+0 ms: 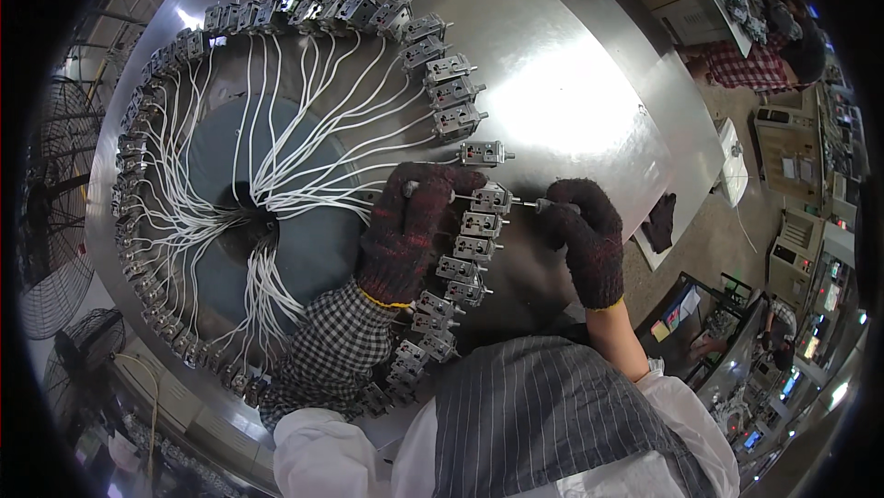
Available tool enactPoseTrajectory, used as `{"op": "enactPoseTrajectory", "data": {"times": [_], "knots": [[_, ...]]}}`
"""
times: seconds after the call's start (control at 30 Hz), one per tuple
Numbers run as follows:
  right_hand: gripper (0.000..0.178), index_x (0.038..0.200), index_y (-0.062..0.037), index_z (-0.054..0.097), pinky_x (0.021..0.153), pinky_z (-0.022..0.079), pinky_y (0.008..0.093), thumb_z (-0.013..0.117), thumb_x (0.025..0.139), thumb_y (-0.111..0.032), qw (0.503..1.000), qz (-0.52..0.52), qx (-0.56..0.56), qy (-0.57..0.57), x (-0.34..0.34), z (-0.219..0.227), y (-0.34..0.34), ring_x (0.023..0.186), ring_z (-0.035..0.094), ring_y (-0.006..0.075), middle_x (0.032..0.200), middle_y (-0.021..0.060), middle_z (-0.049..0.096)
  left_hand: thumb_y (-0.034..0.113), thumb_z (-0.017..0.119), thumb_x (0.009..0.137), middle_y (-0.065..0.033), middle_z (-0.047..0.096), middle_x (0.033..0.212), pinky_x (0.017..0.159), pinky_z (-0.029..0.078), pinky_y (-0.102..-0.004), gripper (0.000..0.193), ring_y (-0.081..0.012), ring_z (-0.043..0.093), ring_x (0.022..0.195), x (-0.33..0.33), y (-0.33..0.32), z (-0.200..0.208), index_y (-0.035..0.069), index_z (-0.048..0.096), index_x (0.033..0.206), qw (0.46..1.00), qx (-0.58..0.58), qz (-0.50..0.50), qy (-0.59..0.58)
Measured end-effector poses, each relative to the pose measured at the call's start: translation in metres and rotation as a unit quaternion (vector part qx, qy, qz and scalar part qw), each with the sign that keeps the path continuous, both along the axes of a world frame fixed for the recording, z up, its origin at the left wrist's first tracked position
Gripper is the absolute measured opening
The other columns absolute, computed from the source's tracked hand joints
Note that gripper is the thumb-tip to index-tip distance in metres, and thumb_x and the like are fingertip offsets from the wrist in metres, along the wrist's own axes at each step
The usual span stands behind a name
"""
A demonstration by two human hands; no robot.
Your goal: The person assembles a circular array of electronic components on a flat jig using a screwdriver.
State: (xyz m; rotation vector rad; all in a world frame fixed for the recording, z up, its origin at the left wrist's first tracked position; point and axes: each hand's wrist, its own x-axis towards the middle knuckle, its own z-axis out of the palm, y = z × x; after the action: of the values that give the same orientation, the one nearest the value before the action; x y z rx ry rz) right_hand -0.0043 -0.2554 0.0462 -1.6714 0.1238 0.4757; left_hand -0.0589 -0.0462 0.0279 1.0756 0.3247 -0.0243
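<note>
A dark, red-flecked knit glove covers my left hand [398, 236]. Its fingers are curled, with the index finger reaching the left end of a small metal block [491, 198]. What sits inside that grip is mostly hidden; a thin light line runs from it toward the block. To the right, my right hand [589, 236], gloved alike, is closed around the greyish end of a slim metal rod [527, 202]. The rod points left and meets the block's right side or ends just by it. Below, more metal blocks [475, 248] stand in a curved row, close to my left hand.
Similar blocks ring the steel table [589, 1]. White cables [313, 153] fan out to them from a hole in a grey disc [216, 130]. A dark glove [659, 222] lies at the right. Fans [60, 130] stand left; a person in a checked shirt [750, 65] is at upper right.
</note>
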Motion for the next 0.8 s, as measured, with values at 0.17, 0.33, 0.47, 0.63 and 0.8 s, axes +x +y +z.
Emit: {"op": "enactPoseTrajectory", "data": {"times": [0.17,0.33,0.47,0.63,0.8], "knots": [[0.02,0.1,-0.0018,0.061,0.067,0.048,0.0254,0.064,0.081,-0.005,0.998,0.016,-0.022,-0.057,-0.002,-0.005,-0.005,0.079,0.057,0.0117,0.095,0.0047,0.06,0.023,0.045,0.101,-0.0122,0.065,0.108,0.071,0.057,-0.0297,0.022,-0.0188,0.066,0.089,0.0,-0.001,0.005,0.004,0.05,0.111,0.996,-0.076,0.015,0.045],[0.021,0.1,-0.0017,0.062,0.073,0.049,0.0273,0.065,0.079,-0.003,0.997,0.033,-0.02,-0.074,-0.002,-0.001,-0.005,0.089,0.057,0.0138,0.1,0.0057,0.06,0.024,0.045,0.101,-0.014,0.065,0.107,0.07,0.058,-0.0308,0.022,-0.0202,0.066,0.088,0.0,0.001,0.006,0.005,0.048,0.111,0.991,-0.132,0.012,-0.007],[0.021,0.1,-0.0014,0.062,0.08,0.048,0.0286,0.067,0.079,0.0,0.993,0.046,0.024,-0.107,-0.002,-0.01,-0.007,0.094,0.058,0.0149,0.101,0.0066,0.061,0.023,0.045,0.101,-0.0146,0.064,0.108,0.069,0.059,-0.0314,0.022,-0.0212,0.067,0.088,0.0,-0.001,-0.004,0.004,0.048,0.111,0.995,-0.088,0.039,-0.005],[0.022,0.1,-0.001,0.063,0.082,0.048,0.0284,0.068,0.079,0.001,0.987,0.062,0.035,-0.144,-0.001,-0.01,-0.006,0.095,0.059,0.0154,0.102,0.0077,0.063,0.023,0.044,0.101,-0.0167,0.064,0.108,0.069,0.059,-0.0332,0.021,-0.0233,0.067,0.088,-0.001,-0.001,-0.004,0.004,0.048,0.11,0.994,-0.105,0.032,-0.004],[0.022,0.1,-0.0019,0.061,0.075,0.05,0.0268,0.067,0.079,0.001,0.999,0.039,-0.004,-0.003,-0.002,0.002,-0.004,0.089,0.058,0.0136,0.101,0.0059,0.06,0.023,0.044,0.101,-0.0182,0.065,0.107,0.068,0.059,-0.034,0.022,-0.0245,0.067,0.088,-0.001,-0.002,-0.002,0.004,0.049,0.11,0.99,-0.137,0.044,0.005]]}}
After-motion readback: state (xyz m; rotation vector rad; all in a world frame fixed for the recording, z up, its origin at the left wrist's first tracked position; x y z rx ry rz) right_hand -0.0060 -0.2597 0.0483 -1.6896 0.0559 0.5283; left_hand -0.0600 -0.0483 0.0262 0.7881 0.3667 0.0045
